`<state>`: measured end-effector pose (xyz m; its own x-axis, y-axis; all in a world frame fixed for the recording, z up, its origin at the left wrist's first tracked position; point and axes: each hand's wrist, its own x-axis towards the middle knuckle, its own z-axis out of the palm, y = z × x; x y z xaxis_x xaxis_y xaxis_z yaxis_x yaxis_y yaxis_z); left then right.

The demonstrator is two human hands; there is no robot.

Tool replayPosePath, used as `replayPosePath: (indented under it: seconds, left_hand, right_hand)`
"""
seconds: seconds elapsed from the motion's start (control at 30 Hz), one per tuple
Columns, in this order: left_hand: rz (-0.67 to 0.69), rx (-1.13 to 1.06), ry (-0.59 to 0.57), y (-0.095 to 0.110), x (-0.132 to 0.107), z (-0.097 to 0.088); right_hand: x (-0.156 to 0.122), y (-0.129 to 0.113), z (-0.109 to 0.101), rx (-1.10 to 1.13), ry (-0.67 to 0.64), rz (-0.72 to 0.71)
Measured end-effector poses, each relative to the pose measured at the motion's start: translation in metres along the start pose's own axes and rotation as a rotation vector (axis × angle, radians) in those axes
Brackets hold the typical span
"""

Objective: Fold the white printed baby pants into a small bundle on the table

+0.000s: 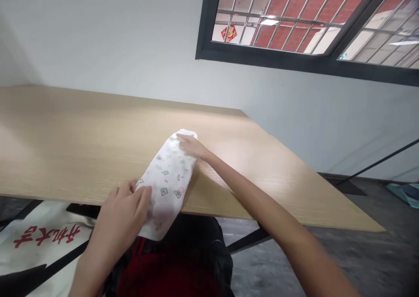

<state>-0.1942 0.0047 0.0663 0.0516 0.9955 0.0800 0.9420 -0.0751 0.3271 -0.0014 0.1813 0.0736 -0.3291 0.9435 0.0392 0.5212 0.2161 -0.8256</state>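
A long white cloth [170,174] with small printed animals stretches from the tabletop towards me, its near end hanging past the front edge. Its kind I cannot tell; it looks folded or flat, with a rounded far end. My left hand [126,205] grips its left side near the table's front edge, thumb and fingers closed on the fabric. At the far end, my right hand [191,146] rests on top of the cloth with the index finger stretched out. The other right fingers are slightly blurred.
The light wooden table [81,139] runs against a pale wall [131,39], under a barred window [278,54]. A white bag with red characters [46,240] is below at the left. A thin black pole [379,161] leans at the right, by a teal item [404,192].
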Motion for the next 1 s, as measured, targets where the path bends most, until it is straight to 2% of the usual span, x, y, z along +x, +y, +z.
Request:
replayPosePath:
  seconds: [0.1,0.17,0.23,0.3,0.37,0.47,0.57,0.67,0.8,0.83,0.87,0.9,0.97,1.0]
  left_hand:
    - [0.082,0.111,0.123,0.016,0.029,0.006]
    - [0.254,0.114,0.122,0.024,0.061,0.006]
    - [0.434,0.080,-0.004,0.029,0.090,0.004]
    - [0.498,0.039,-0.184,0.032,0.102,0.005]
    - [0.492,0.024,-0.284,0.033,0.089,0.008]
    - [0.551,0.024,-0.268,0.024,0.043,0.014]
    - [0.668,0.016,-0.242,0.002,0.011,0.016]
    - [0.750,0.068,-0.154,-0.020,0.012,0.016]
    - [0.783,0.133,0.024,-0.033,0.028,0.022]
    - [0.795,0.134,0.058,-0.033,0.030,0.024]
    - [0.812,0.125,0.082,-0.032,0.032,0.025]
    - [0.834,0.101,0.097,-0.030,0.035,0.024]
    - [0.890,0.018,0.099,-0.023,0.040,0.018]
    - [0.907,-0.026,0.090,-0.018,0.043,0.012]
  right_hand:
    - [-0.027,0.001,0.003,-0.400,-0.011,-0.152]
    - [-0.036,0.005,0.006,-0.556,-0.038,-0.186]
    - [-0.032,0.012,0.008,-0.681,-0.071,-0.170]
    - [-0.017,0.020,0.004,-0.765,-0.102,-0.124]
    - [0.006,0.029,-0.005,-0.783,-0.138,-0.082]
    - [0.038,0.038,-0.022,-0.771,-0.163,-0.056]
    - [0.047,0.035,-0.034,-0.749,-0.180,-0.069]
    - [0.011,0.019,-0.037,-0.656,-0.313,-0.122]
    - [-0.087,0.003,-0.021,-0.566,-0.554,-0.240]
    - [-0.110,0.003,-0.014,-0.601,-0.538,-0.324]
    - [-0.129,0.004,-0.006,-0.642,-0.464,-0.393]
    - [-0.143,0.006,0.002,-0.686,-0.332,-0.427]
    - [-0.154,0.010,0.013,-0.719,-0.147,-0.476]
    - [-0.155,0.010,0.015,-0.691,-0.111,-0.475]
